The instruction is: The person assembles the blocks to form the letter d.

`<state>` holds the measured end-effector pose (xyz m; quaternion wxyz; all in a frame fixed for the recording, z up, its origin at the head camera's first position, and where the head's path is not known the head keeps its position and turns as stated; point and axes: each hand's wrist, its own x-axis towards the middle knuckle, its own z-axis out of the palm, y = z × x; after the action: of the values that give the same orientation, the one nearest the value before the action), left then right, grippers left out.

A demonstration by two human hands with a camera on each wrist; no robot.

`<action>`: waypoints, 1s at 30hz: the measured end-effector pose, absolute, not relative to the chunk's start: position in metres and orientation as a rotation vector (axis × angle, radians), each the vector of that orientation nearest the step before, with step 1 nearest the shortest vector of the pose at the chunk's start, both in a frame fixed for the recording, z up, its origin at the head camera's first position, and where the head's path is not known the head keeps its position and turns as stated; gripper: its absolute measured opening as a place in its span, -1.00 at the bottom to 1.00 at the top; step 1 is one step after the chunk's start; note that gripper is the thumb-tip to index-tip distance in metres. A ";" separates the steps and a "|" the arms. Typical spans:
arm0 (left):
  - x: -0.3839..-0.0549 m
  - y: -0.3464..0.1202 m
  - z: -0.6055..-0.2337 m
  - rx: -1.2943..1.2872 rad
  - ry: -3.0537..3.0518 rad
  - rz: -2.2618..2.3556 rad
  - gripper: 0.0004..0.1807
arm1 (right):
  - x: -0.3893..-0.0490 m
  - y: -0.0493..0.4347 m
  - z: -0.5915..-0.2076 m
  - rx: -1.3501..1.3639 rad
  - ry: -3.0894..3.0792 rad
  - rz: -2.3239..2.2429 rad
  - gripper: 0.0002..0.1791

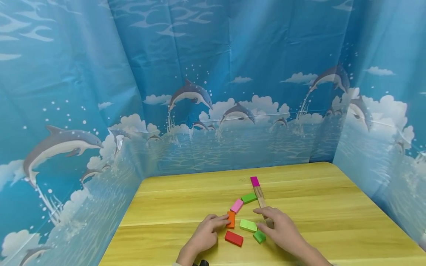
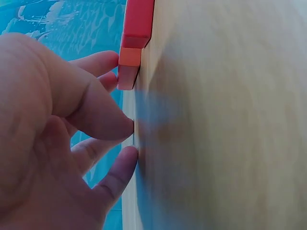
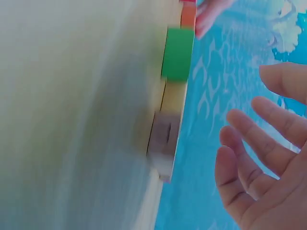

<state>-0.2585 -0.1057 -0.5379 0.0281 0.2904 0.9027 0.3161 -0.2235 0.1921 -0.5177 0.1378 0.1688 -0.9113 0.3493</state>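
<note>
My left hand (image 1: 206, 234) rests with its fingertips against the orange block (image 1: 231, 220), thumb apart from it. Just below lies a red block (image 1: 234, 239). The right hand (image 1: 281, 227) hovers with loosely bent fingers above the table, nothing in its grasp in the right wrist view. Nearest to it are a small green block (image 1: 259, 236), a light green block (image 1: 248, 225) and plain wooden blocks (image 1: 258, 192), one partly hidden behind the fingers. A pink block (image 1: 237, 206) and another green block (image 1: 249, 198) curve up from the orange one towards the wooden line.
A magenta block (image 1: 254, 181) tops the wooden line farthest from me. The yellow wood-grain table (image 1: 173, 199) carries everything. Blue curtains (image 1: 199, 147) printed with dolphins stand behind it and on both sides. A small black object (image 1: 203, 263) shows at the bottom edge.
</note>
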 end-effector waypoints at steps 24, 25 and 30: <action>-0.256 -0.106 -0.536 0.914 2.802 0.946 -0.03 | -0.215 0.141 -0.520 0.555 -2.754 0.987 -0.57; -0.256 -0.106 -0.536 0.912 2.801 0.950 -0.03 | -0.214 0.139 -0.520 0.559 -2.765 0.972 -0.56; -0.255 -0.106 -0.537 0.895 2.785 0.950 -0.01 | -0.209 0.131 -0.520 0.565 -2.820 0.886 -0.57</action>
<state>-0.2553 -0.1060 -0.5369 0.0328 0.2909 0.9050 0.3088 -0.2093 0.1306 -0.5201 0.0661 0.1873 -0.9350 0.2937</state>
